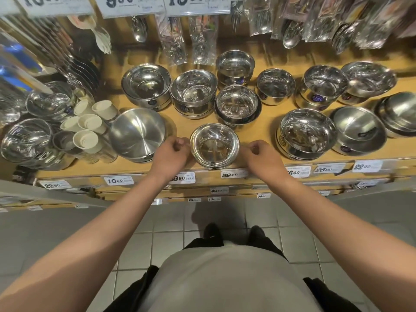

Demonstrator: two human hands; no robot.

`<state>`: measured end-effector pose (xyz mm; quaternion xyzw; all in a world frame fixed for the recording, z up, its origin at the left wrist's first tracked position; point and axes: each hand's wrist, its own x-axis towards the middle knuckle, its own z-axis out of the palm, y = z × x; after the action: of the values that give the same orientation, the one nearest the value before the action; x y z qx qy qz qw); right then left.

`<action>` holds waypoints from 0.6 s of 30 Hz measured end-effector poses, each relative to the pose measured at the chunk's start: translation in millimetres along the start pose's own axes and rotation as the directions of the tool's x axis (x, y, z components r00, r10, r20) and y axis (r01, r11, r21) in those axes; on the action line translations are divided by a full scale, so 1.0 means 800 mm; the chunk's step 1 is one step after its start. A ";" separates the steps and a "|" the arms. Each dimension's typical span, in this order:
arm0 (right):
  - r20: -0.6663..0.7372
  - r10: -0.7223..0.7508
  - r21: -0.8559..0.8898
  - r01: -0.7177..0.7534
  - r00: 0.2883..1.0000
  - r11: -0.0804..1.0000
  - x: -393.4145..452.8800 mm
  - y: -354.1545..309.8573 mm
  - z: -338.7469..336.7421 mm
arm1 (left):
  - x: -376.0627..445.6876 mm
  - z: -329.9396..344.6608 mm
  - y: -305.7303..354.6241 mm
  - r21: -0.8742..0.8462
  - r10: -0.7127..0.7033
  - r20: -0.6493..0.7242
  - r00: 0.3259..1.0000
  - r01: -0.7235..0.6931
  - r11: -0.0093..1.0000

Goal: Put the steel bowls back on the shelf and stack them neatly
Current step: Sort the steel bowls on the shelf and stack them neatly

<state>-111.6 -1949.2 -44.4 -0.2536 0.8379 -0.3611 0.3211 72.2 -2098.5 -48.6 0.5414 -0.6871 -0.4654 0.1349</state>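
Bowl at shelf edge, left hand, right hand flanking

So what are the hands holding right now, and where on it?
Both hands, left hand and right hand, flank the small steel bowl at its rim, fingers curled; whether they actually grip it cannot be told.

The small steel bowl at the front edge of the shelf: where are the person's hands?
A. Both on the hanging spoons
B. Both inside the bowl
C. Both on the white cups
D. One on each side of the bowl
D: the left hand and right hand flank the small steel bowl, fingers curled at its rim.
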 end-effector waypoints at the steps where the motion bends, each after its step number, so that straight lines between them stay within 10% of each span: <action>1: -0.015 -0.022 0.034 0.022 1.000 0.999 -0.005 0.001 -0.009 | -0.008 -0.005 0.001 0.000 0.031 -0.018 0.999 -0.031 1.000; 18: 0.068 -0.159 0.224 0.140 0.985 0.965 -0.064 0.027 -0.102 | -0.107 -0.022 0.025 -0.240 0.007 -0.089 0.996 -0.028 0.970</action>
<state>-140.8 -1866.4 0.8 -0.2945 0.7573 -0.4629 0.3543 104.4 -2033.3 3.5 0.5349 -0.6236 -0.5199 0.2338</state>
